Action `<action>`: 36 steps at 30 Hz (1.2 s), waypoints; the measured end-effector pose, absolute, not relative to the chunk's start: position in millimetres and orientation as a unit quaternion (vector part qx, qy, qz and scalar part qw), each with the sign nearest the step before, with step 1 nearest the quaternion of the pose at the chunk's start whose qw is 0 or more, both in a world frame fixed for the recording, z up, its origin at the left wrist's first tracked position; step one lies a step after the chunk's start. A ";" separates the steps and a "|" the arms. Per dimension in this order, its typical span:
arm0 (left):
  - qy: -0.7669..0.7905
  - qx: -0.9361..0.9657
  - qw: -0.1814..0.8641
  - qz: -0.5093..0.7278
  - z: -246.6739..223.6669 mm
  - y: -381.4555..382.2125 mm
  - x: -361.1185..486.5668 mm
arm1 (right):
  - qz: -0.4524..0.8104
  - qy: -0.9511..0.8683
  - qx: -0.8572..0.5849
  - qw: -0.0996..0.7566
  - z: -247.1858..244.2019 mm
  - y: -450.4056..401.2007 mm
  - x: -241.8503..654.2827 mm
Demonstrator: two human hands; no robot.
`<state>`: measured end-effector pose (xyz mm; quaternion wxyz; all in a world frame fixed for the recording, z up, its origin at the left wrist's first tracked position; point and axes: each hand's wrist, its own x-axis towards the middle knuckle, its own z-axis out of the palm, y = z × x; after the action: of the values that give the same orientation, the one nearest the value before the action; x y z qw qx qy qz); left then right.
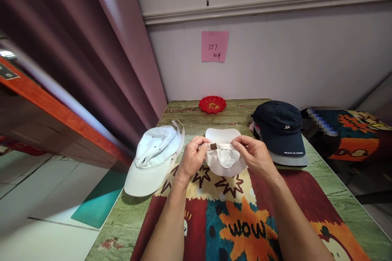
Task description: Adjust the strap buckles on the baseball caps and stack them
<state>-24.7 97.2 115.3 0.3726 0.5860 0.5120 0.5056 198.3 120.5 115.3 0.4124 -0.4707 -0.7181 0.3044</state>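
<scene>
Hands (193, 155) (256, 155) pinching white cap (226, 162), mat (294, 191) below

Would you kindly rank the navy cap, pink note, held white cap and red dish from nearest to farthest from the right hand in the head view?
1. White cap: touching, held by the right hand.
2. Navy cap: just to the right.
3. Red dish: ahead and left, near the far edge of the table.
4. Pink note: on the wall, above the red dish.

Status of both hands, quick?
Left hand: closed, pinch grip on the white baseball cap beside its brown tab.
Right hand: closed, pinch grip on the same cap, opposite side.
</scene>
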 end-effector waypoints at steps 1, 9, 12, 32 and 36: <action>0.515 0.599 0.358 0.498 115.9 97.2 -23.9 | 0.304 -0.719 -0.470 0.411 114.7 120.7 198.1; 0.545 0.636 0.331 0.434 114.4 97.9 -29.4 | 0.288 -0.744 -0.473 0.375 114.3 122.3 198.3; 0.546 0.643 0.306 0.442 113.4 98.6 -35.4 | 0.289 -0.741 -0.474 0.378 116.4 122.3 199.9; 0.494 0.647 0.388 0.431 93.1 107.2 -38.4 | 0.299 -0.805 -0.428 0.283 97.8 137.9 244.9; 0.394 0.497 0.518 0.573 119.7 93.9 -41.0 | 0.487 -0.675 -0.352 0.428 122.2 121.8 246.4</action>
<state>-41.0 93.9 119.7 0.5182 0.4972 0.3943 0.5734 246.4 121.8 122.2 0.4279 -0.3524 -0.6752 0.4866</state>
